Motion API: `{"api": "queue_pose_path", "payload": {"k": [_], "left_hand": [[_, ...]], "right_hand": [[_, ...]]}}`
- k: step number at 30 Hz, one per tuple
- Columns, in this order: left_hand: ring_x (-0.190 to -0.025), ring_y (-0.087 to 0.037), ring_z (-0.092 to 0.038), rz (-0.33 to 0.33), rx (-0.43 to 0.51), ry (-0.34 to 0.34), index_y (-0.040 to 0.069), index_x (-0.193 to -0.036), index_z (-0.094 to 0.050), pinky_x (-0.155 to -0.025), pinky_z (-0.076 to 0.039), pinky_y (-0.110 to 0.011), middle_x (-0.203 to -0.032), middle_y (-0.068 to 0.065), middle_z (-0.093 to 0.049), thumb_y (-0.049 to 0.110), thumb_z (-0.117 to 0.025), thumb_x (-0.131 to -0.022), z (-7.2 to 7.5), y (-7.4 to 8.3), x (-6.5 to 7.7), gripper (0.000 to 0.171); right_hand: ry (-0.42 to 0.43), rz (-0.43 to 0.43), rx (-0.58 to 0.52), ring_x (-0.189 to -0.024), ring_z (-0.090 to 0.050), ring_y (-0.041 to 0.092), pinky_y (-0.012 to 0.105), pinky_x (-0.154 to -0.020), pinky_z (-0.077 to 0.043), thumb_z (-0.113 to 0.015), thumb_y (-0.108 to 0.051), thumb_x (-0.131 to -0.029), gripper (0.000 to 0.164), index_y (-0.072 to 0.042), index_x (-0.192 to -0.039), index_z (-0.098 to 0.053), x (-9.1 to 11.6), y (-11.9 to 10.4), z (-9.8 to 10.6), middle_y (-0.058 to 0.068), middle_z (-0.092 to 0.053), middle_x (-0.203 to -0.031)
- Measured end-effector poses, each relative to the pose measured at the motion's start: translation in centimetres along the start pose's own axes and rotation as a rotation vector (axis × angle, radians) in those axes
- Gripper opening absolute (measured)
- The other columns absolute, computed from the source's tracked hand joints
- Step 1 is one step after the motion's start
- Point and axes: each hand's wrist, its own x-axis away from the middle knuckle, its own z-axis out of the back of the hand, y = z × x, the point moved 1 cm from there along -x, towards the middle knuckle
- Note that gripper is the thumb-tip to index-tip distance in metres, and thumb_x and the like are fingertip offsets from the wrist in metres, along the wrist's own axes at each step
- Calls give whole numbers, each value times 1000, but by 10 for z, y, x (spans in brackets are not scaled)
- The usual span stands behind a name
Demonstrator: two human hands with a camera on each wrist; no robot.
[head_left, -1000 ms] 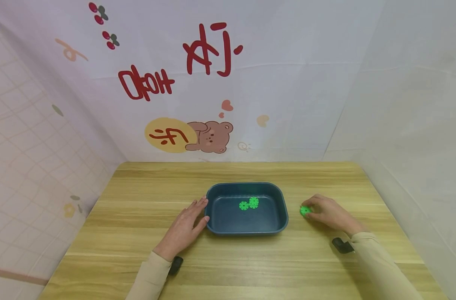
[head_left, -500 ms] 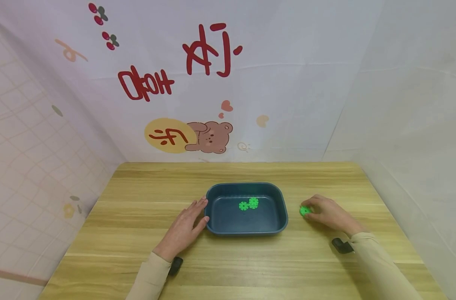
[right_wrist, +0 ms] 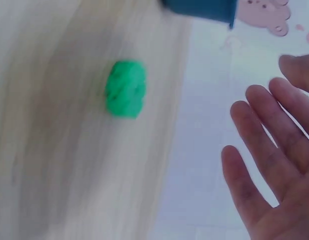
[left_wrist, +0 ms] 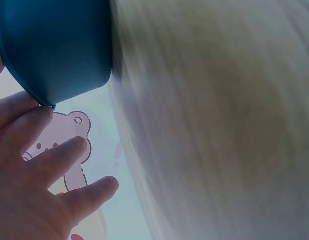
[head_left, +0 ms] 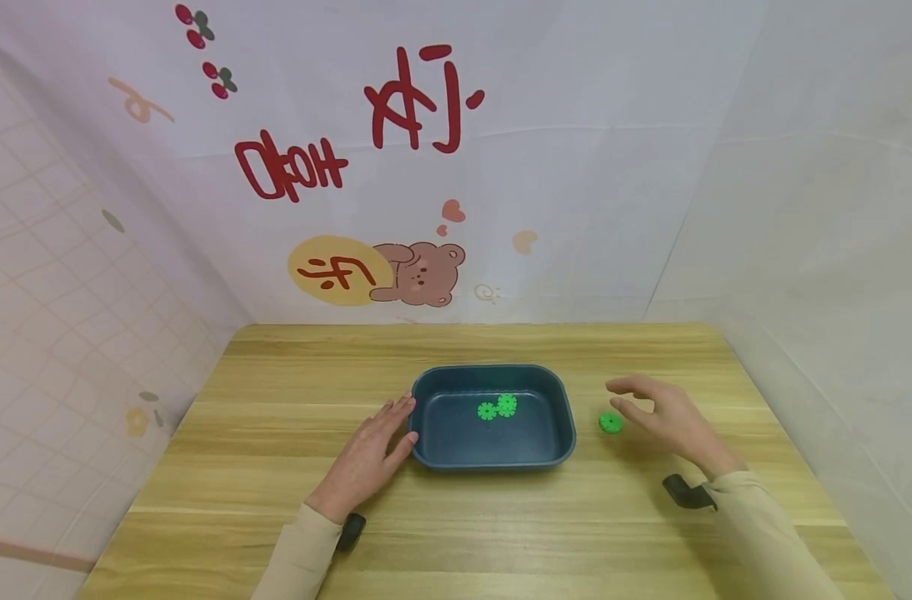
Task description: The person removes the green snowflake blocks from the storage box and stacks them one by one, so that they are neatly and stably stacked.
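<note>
A dark blue rectangular tray [head_left: 493, 465] stands on the table with several notched green plastic discs [head_left: 488, 411] toward its back. My left hand [head_left: 366, 457] rests against the tray's left side, its fingers straight and touching the rim; the left wrist view has the fingertips on the tray wall [left_wrist: 59, 50]. To the right of the tray, green notched discs [head_left: 610, 423] lie on the table, looking like a small stack in the right wrist view [right_wrist: 126, 89]. Just beyond them hovers my right hand [head_left: 669, 417], fingers apart and holding nothing.
The wooden table [head_left: 456, 533] reaches back to a white printed cloth [head_left: 576, 167] with a cartoon bear [head_left: 426, 275]. More pale cloth hangs along the left and right sides. A black strap-on camera piece sits at each wrist.
My right hand has let go of the green discs and drawn back up and to the right; they stay on the table. The left hand and the tray have not moved.
</note>
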Motion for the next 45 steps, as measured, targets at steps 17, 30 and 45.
{"api": "queue_pose_path", "payload": {"k": [17,30,45], "left_hand": [[-152,-35,-34,0,-5,-7,14,-160,-41,-117,-31,-64,-166,-1,-34,41,-55,-108,1,0,-2,60],[-152,-34,-33,4,-2,-12,14,-161,-41,-117,-31,-65,-166,-1,-34,43,-54,-108,1,0,-1,61],[-150,-37,-36,-20,-17,17,11,-159,-43,-115,-33,-67,-165,-6,-38,40,-56,-108,-1,1,0,60]], "right_hand": [[52,165,-15,-111,-69,23,47,-90,-56,-78,-15,-94,26,-14,-121,-76,-18,-60,-5,-3,-74,-120],[-11,322,-82,-108,-69,19,42,-91,-58,-81,-11,-90,29,-14,-119,-75,-34,-82,-38,-5,-73,-115],[-241,229,-22,-120,-66,26,45,-99,-55,-74,-26,-98,39,-7,-131,-68,-50,-95,-67,4,-70,-128]]}}
